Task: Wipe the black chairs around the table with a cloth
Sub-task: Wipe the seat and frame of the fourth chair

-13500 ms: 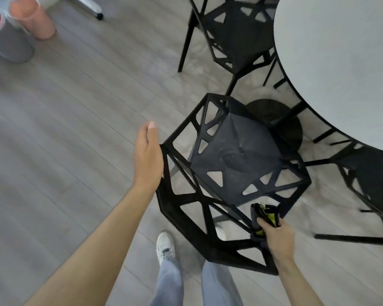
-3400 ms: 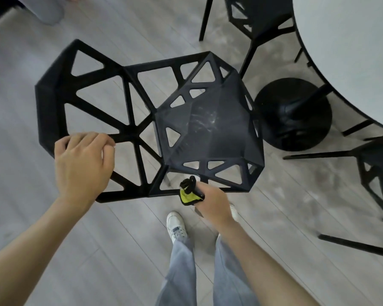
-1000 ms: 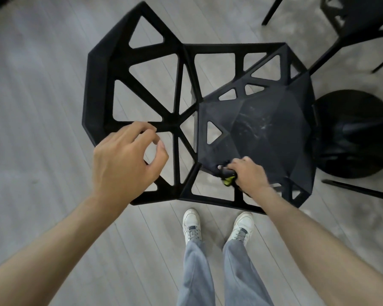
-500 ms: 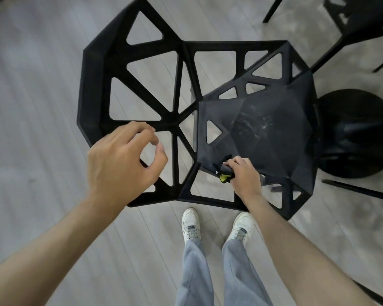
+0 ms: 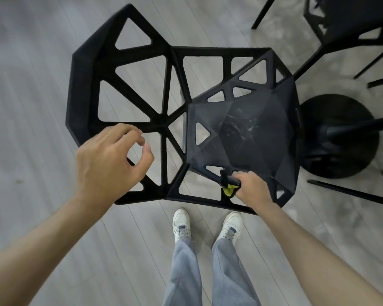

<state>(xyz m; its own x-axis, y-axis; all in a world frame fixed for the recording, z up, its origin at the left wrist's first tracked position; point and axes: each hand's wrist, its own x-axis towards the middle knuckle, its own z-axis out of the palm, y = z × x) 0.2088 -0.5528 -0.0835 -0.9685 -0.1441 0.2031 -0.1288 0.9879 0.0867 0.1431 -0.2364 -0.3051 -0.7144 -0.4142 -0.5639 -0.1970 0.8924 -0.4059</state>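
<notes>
Head camera looking straight down at a pale wood floor [image 5: 31, 85]. Largest in view is a black chair [image 5: 164, 120] with an angular frame of open triangles; its tall back spreads to the left and its solid, faceted seat [image 5: 248, 138] sits to the right, marked with whitish smudges near the middle. Just right of the seat is the round black table base [image 5: 341, 138], and part of a second black chair [image 5: 345, 21] shows in the upper right corner. Below, two legs in grey trousers end in white shoes [image 5: 181, 224].

The left hand [image 5: 111, 162] hovers over the chair back, fingers curled with thumb and forefinger nearly meeting, holding nothing; whether it touches the frame is unclear. The right hand [image 5: 252, 188] grips a bunched dark and yellow cloth [image 5: 228, 184], pressed to the seat's near edge beside a triangular opening.

Likely risks: with the left hand not steadying the frame, a firm wipe could push the chair into the table base. The bunched cloth could also snag in an opening, or skip the smudges further in.
</notes>
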